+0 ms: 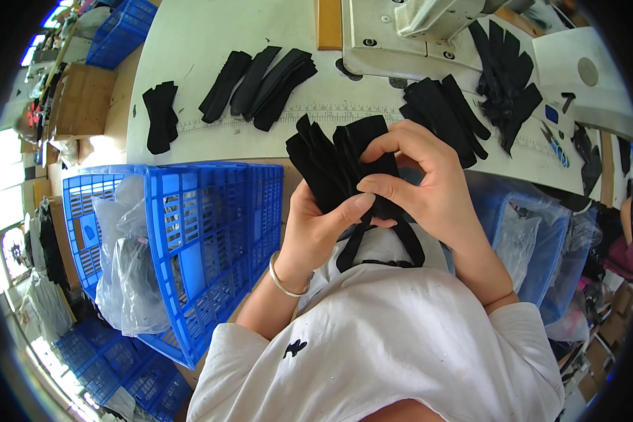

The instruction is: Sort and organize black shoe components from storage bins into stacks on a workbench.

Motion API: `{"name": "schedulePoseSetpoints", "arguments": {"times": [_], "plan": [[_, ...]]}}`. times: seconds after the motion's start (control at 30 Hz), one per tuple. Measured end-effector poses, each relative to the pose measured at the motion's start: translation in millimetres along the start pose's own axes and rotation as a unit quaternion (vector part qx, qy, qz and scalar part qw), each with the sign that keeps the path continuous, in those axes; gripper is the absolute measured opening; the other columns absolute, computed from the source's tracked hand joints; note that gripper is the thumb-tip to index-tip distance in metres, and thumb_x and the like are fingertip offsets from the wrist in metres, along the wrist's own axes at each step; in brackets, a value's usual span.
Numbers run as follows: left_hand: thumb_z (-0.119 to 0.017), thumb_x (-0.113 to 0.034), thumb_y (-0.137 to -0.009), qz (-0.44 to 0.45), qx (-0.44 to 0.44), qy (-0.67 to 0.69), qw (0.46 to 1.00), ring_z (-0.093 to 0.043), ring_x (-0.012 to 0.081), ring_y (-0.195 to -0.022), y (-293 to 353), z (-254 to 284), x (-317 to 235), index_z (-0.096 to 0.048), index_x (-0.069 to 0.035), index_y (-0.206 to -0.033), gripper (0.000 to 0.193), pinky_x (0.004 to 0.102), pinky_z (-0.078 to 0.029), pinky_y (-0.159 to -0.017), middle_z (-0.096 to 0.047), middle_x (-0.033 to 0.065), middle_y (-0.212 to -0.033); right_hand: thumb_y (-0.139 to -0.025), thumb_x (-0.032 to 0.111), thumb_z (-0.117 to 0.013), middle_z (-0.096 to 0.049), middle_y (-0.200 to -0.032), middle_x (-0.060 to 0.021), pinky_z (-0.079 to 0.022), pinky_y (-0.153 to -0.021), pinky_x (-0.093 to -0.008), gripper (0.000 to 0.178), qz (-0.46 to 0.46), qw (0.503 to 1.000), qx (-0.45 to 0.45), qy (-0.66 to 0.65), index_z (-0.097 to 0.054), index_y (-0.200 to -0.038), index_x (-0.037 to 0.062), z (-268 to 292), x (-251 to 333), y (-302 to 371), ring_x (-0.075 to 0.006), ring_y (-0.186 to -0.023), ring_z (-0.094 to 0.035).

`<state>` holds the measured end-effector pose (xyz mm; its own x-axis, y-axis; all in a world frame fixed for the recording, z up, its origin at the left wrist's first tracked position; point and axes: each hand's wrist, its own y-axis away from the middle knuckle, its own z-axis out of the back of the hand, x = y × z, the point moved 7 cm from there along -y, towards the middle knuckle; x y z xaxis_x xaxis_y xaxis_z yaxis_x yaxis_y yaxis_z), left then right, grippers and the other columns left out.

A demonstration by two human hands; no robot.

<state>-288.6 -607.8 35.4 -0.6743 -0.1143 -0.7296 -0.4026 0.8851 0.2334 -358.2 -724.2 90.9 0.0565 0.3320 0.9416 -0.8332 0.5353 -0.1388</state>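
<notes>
Close to my chest I hold a bundle of black fabric strips [321, 163], its layers fanned out at the top. My left hand [323, 224] grips the bundle from below, thumb pressed on its front. At the bundle's right side my right hand [418, 176] bends its thumb and index finger toward the top layers, pinching at the fabric edge. A black strap [352, 247] hangs in a loop under the hands; where it begins is hidden.
On the white table [190, 84] lie more black strips [281, 84], another pile [446, 119], scissors [557, 148] and a printed ruler. A sewing machine base [387, 46] stands at the back. Blue crates [218, 239] holding clear plastic bags flank me, left and right.
</notes>
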Motion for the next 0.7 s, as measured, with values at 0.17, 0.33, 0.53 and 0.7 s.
{"name": "schedulePoseSetpoints", "arguments": {"times": [0.17, 0.33, 0.53, 0.7], "plan": [[-0.061, -0.002, -0.092, -0.004, 0.026, -0.006, 1.000, -0.068, 0.0256, -0.092, 0.3, 4.1, 2.2, -0.054, 0.006, -0.117, 0.028, 0.0437, -0.064, -0.075, -0.065, 0.0159, -0.107, -0.076, 0.025, -0.079, -0.062, -0.088, -0.0032, -0.047, -0.066, -0.0277, 0.029, -0.034, 0.998, 0.009, -0.045, -0.065, -0.090, 0.0034, -1.2, -7.4, 0.7, -0.0163, -0.079, -0.059], [-0.058, -0.001, -0.093, -0.005, -0.003, 0.023, 1.000, -0.068, 0.0242, -0.089, -0.4, -1.4, -3.5, -0.056, 0.006, -0.114, 0.023, 0.0430, -0.064, -0.074, -0.065, 0.0159, -0.105, -0.084, 0.007, -0.068, -0.062, -0.089, -0.0047, -0.049, -0.073, -0.0279, 0.012, -0.083, 0.985, -0.051, -0.139, -0.064, -0.095, 0.0033, -0.5, -11.9, 3.7, -0.0150, -0.085, -0.061], [-0.058, 0.002, -0.092, -0.013, -0.022, -0.010, 1.000, -0.068, 0.0232, -0.089, 0.1, 3.4, -2.2, -0.055, 0.006, -0.114, 0.023, 0.0417, -0.064, -0.073, -0.065, 0.0155, -0.105, -0.084, 0.005, -0.069, -0.063, -0.090, -0.0053, -0.049, -0.075, -0.0280, 0.015, -0.010, 0.998, -0.008, -0.057, -0.063, -0.097, 0.0021, -0.8, -3.3, 1.9, -0.0159, -0.086, -0.061], [-0.062, 0.004, -0.089, -0.036, -0.021, -0.035, 0.999, -0.068, 0.0243, -0.093, 0.0, 4.7, -0.5, -0.054, 0.007, -0.114, 0.026, 0.0415, -0.064, -0.075, -0.064, 0.0157, -0.106, -0.082, 0.007, -0.073, -0.063, -0.090, -0.0059, -0.050, -0.070, -0.0289, 0.016, -0.009, 0.996, -0.044, -0.079, -0.063, -0.094, 0.0012, -3.7, -4.0, 1.8, -0.0179, -0.078, -0.062]]}}
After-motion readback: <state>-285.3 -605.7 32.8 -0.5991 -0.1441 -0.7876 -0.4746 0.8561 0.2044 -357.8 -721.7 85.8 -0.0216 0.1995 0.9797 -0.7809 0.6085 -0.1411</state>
